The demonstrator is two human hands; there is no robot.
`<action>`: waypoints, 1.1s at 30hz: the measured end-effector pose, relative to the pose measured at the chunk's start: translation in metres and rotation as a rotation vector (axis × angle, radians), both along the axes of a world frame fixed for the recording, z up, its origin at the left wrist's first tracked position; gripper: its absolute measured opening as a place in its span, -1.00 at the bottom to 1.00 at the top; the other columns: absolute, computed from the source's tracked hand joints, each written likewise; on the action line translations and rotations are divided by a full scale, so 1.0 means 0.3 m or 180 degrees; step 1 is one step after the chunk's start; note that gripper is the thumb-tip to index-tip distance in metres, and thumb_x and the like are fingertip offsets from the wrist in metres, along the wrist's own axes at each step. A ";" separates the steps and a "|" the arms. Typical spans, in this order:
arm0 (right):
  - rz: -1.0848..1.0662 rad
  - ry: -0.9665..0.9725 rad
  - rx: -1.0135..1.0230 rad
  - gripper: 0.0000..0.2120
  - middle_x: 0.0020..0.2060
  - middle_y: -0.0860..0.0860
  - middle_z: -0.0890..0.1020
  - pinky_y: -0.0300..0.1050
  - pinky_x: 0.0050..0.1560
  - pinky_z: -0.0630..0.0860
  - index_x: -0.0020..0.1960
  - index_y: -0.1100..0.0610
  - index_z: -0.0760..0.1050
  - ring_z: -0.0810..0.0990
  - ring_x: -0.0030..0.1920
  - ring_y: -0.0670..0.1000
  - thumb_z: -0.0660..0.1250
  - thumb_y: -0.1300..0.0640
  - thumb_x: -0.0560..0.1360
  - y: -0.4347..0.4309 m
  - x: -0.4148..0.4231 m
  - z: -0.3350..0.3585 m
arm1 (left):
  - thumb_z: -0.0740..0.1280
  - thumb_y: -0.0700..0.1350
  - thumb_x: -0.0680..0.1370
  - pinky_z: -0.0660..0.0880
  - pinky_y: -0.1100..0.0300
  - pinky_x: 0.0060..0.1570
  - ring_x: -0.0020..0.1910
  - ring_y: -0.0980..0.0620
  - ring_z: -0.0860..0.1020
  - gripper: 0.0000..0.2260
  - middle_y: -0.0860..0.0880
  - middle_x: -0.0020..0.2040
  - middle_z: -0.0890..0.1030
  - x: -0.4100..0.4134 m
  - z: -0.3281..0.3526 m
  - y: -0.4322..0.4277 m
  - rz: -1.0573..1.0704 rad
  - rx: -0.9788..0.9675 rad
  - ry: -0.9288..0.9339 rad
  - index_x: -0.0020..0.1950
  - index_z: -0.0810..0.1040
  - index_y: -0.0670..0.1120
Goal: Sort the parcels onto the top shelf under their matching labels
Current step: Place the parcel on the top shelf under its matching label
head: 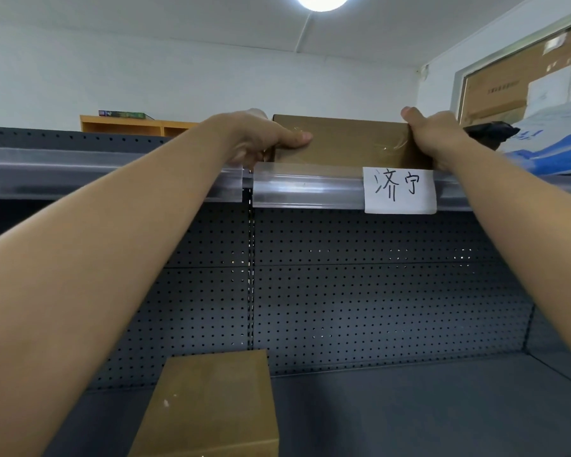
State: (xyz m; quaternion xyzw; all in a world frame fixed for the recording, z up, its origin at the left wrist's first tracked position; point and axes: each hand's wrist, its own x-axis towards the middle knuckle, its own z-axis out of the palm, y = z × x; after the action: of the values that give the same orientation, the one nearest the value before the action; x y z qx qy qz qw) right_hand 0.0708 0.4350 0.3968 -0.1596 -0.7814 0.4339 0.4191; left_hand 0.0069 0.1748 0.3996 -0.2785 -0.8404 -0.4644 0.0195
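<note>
Both grips are closed on one brown cardboard parcel (pixel 350 140). Only the head view is available.

Head view:
- Left hand (pixel 261 136) clamps the parcel's 9 o'clock end, thumb flat across the front face, fingers hidden behind the box.
- Right hand (pixel 435 136) clamps the 3 o'clock end, thumb over the top edge, fingers wrapped round the side.
- Parcel position: on or just above the top shelf (pixel 112 166), at the front edge. Actual contact with the shelf cannot be confirmed, since the clear price rail hides the underside.
- The handwritten label (pixel 399 190) hangs on the rail at 6 o'clock of the parcel's right half, so the parcel sits directly over that label.
- At 3 o'clock of the parcel, blue-and-white bagged items (pixel 548 143) and a black bag (pixel 490 131) occupy the same shelf.
- A second cardboard parcel (pixel 211 404) rests on the lower shelf (pixel 409 407) at 7 o'clock.

Progress, as a judgement: this parcel is at its slot but not yet released; at least the lower parcel is left to sort. Whether its address matches the label cannot be read.
</note>
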 end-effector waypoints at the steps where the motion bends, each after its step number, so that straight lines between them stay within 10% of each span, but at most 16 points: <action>1: -0.0093 -0.0007 0.0097 -0.26 0.28 0.19 0.54 0.07 0.25 0.48 0.43 0.26 0.35 0.53 0.25 0.22 0.19 -0.29 0.51 0.000 0.001 -0.001 | 0.52 0.17 0.40 0.50 0.29 -0.34 -0.27 0.05 0.50 -0.63 -0.02 -0.22 0.55 0.013 0.000 -0.004 0.0105 -0.0055 0.0134 -0.17 0.49 -0.08; 6: -0.0426 0.0177 0.1006 -0.47 -0.23 0.14 0.58 -0.10 -0.09 0.30 -0.08 0.32 0.54 0.51 -0.09 0.18 0.13 -0.16 0.61 -0.051 0.024 -0.009 | 0.45 0.24 0.44 0.24 0.16 -0.41 -0.40 0.04 0.33 -0.51 -0.02 -0.38 0.36 0.039 0.000 -0.032 0.0725 -0.0458 0.1525 -0.36 0.34 -0.09; 13: -0.0644 0.0567 0.1807 -0.57 0.30 0.16 0.57 -0.05 0.17 0.39 0.31 0.17 0.55 0.53 0.25 0.11 0.20 -0.06 0.58 -0.215 0.114 -0.079 | 0.26 0.06 0.49 0.43 0.08 -0.26 -0.36 -0.06 0.40 -0.69 -0.05 -0.37 0.45 0.087 -0.061 -0.118 0.1079 -0.0237 0.2353 -0.31 0.46 -0.14; 17: -0.0378 0.0771 0.2052 -0.63 0.20 0.09 0.62 -0.08 0.18 0.45 0.29 0.17 0.57 0.56 0.11 0.02 0.21 0.00 0.61 -0.337 0.195 -0.160 | 0.20 0.06 0.56 0.59 0.00 0.05 0.03 -0.09 0.63 -0.63 -0.09 0.08 0.70 0.157 -0.144 -0.190 0.1238 -0.0193 0.2801 0.15 0.66 -0.11; 24: 0.0073 0.1054 0.2417 -0.81 -0.09 -0.07 0.59 -0.25 -0.01 0.48 0.12 0.17 0.61 0.54 -0.08 -0.07 0.28 0.14 0.60 -0.529 0.313 -0.418 | 0.25 -0.16 0.58 0.59 -0.02 -0.10 -0.04 -0.14 0.63 -0.79 -0.15 -0.08 0.69 0.227 -0.440 -0.371 0.0667 -0.0189 0.4321 0.00 0.64 -0.23; 33: 0.0451 -0.0063 0.2268 -0.76 0.02 -0.01 0.68 -0.04 -0.10 0.62 0.19 0.13 0.62 0.65 -0.03 0.01 0.30 0.09 0.60 -0.661 0.215 -0.942 | 0.22 -0.09 0.54 0.62 0.00 -0.13 -0.08 -0.12 0.66 -0.71 -0.10 -0.05 0.70 0.165 -1.052 -0.540 0.0670 -0.1021 0.3189 0.04 0.67 -0.19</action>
State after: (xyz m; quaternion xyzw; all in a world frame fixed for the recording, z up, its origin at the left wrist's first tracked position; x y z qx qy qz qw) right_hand 0.1351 0.2369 0.1142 0.0468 -0.8967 0.1607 0.4097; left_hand 0.0563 0.0127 0.0841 -0.3798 -0.8120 -0.1360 0.4218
